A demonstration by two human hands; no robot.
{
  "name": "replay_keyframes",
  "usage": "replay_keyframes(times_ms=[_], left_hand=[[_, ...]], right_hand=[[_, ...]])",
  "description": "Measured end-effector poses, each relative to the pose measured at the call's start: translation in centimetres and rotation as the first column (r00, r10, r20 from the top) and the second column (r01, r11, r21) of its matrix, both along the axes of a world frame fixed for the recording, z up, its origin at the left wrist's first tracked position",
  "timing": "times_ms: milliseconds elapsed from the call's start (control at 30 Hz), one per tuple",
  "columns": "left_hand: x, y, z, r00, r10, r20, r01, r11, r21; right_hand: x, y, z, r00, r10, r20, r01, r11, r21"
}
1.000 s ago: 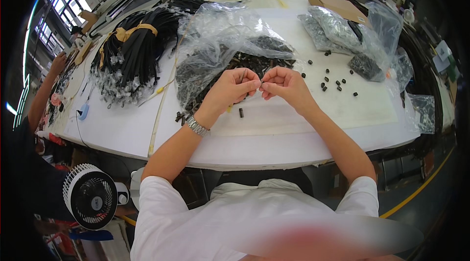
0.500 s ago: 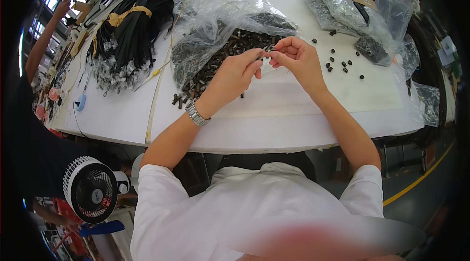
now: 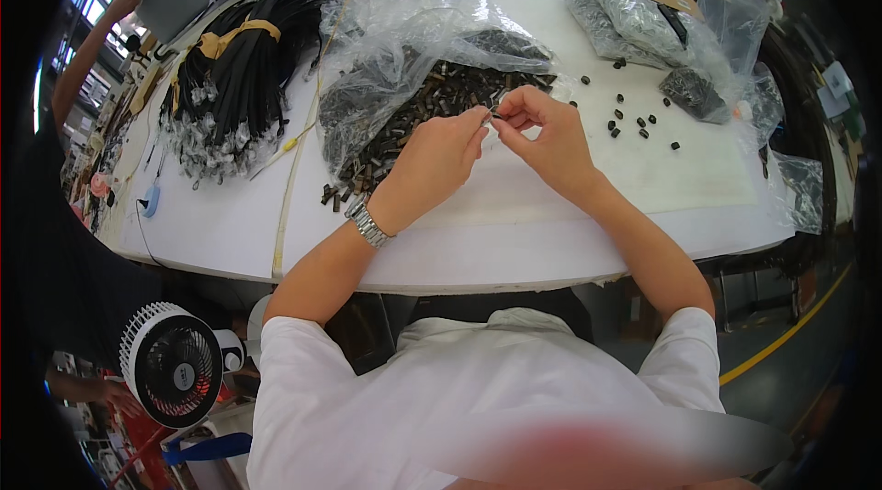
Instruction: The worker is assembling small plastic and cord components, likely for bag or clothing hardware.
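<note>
My left hand (image 3: pixel 434 161) and my right hand (image 3: pixel 551 143) meet above the white table, fingertips pinched together. Between the fingertips is a small dark part (image 3: pixel 495 114); the fingers cover most of it, so its shape cannot be made out. Just beyond and left of my hands, a heap of small dark, metallic-looking tubular pieces (image 3: pixel 390 139) spills out of a large clear plastic bag (image 3: pixel 381 26). Several loose black pieces (image 3: pixel 642 121) lie scattered to the right of my right hand.
A bundle of black straps (image 3: pixel 241 77) with clear-wrapped ends lies at left, tied with a yellow band. A yellow-handled tool (image 3: pixel 290 145) lies beside it. Filled plastic bags (image 3: pixel 634 17) stand back right. A fan (image 3: pixel 179 366) and another person's arm (image 3: pixel 87 58) are at left.
My joined hands have come slightly nearer to me, fingertips still together. At far left, the other person's raised hand now has a grey bin by it.
</note>
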State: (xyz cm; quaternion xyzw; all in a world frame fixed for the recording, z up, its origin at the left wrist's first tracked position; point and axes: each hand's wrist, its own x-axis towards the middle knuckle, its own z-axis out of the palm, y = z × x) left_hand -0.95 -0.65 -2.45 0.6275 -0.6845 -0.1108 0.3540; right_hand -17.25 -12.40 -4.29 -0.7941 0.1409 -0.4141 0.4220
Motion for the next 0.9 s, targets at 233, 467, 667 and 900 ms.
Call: replay_keyframes(times_ms=[233,467,667,900], left_hand=[[0.0,-0.2,-0.7,0.948,0.064,0.311,-0.034,0.994,-0.101],[0.5,0.1,-0.7,0.920,0.134,0.369,-0.088,0.986,-0.138],[0.4,-0.5,-1.0,0.950,0.130,0.282,-0.078,0.979,-0.187],[0.6,-0.4,-1.1,0.969,0.123,0.213,-0.076,0.974,-0.216]], right_hand=[[-0.1,0.8,0.2,0.995,-0.022,-0.100,0.013,0.996,-0.087],[1.0,1.0,-0.3,0.999,-0.009,-0.046,0.011,0.999,0.051],[1.3,0.6,-0.7,0.987,0.115,0.115,-0.152,0.904,0.400],[1.1,0.7,-0.8,0.996,-0.073,0.042,0.071,0.996,0.049]])
